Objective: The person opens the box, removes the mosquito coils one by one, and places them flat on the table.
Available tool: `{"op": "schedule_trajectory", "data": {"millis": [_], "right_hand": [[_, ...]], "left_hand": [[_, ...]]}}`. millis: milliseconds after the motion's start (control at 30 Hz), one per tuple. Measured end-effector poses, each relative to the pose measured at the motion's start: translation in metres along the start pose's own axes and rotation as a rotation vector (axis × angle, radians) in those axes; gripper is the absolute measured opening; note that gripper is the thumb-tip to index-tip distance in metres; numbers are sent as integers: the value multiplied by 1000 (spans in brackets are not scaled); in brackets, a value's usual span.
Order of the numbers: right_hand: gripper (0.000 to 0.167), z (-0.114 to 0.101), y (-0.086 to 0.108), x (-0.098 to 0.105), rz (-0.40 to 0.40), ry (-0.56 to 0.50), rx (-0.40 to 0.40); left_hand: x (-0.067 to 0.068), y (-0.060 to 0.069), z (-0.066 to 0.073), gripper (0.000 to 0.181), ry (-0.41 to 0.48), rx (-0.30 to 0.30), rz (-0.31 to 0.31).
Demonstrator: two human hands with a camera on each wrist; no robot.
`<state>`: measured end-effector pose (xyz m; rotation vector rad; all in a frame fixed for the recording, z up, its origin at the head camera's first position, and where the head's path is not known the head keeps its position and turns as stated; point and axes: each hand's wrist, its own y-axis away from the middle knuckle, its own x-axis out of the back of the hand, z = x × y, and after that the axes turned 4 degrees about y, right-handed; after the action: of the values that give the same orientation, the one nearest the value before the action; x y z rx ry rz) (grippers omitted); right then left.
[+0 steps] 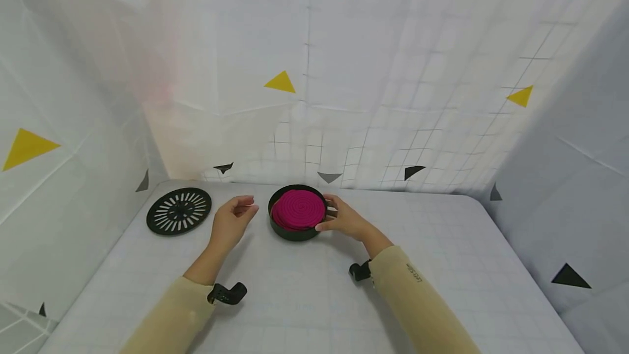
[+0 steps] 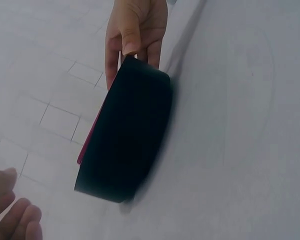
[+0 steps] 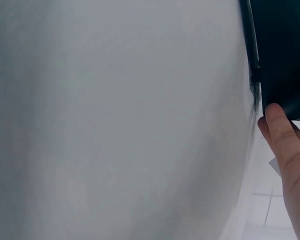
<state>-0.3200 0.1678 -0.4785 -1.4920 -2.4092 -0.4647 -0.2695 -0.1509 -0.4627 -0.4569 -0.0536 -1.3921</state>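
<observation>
A shallow round dark box (image 1: pixel 295 235) sits on the table, its open top facing up. In it lies a stack of magenta discs with a spiral pattern (image 1: pixel 301 207), its top level with the rim or slightly above it. My right hand (image 1: pixel 346 218) holds the box at its right side, thumb at the front and fingers farther back along the wall. The left wrist view shows the side wall of the box (image 2: pixel 125 130) with the right thumb on its edge. My left hand (image 1: pixel 235 222) hovers left of the box, apart from it, fingers loosely bent and holding nothing.
A black round slotted disc (image 1: pixel 179 211) lies flat at the table's left, beyond the left hand. White sheets with yellow and black triangles surround the white table (image 1: pixel 304 299) at the back and both sides. Each wrist carries a small black camera mount (image 1: pixel 228 293).
</observation>
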Motion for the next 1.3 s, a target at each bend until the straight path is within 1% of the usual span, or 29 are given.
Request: {"op": "schedule_trajectory", "data": {"millis": [300,400,500,700,933,1000,1167,1300], "right_hand": [[99,2,-1,-2,-8,-27,9],[98,0,0,-1,-6,-25,9],[99,0,1,-1,-7,-22,9],[99,0,0,0,-12,-22,6],[100,0,-2,0,-20,-38,-11],[100,-3,0,0,-25,-43,-18],[97,-21,12,0,-29,-44,-17],[97,-23,13,-1,-21,-32,-2]], "left_hand": [[-20,-6,1,31,49,7,-44],[-27,-8,4,33,74,20,-65],[-33,-11,7,37,81,35,-87],[-43,-17,12,40,68,59,-122],[-53,-24,11,38,30,86,-131],[-56,-25,11,37,17,83,-137],[-61,-27,12,37,-28,60,-137],[-64,-28,15,36,-79,47,-128]]}}
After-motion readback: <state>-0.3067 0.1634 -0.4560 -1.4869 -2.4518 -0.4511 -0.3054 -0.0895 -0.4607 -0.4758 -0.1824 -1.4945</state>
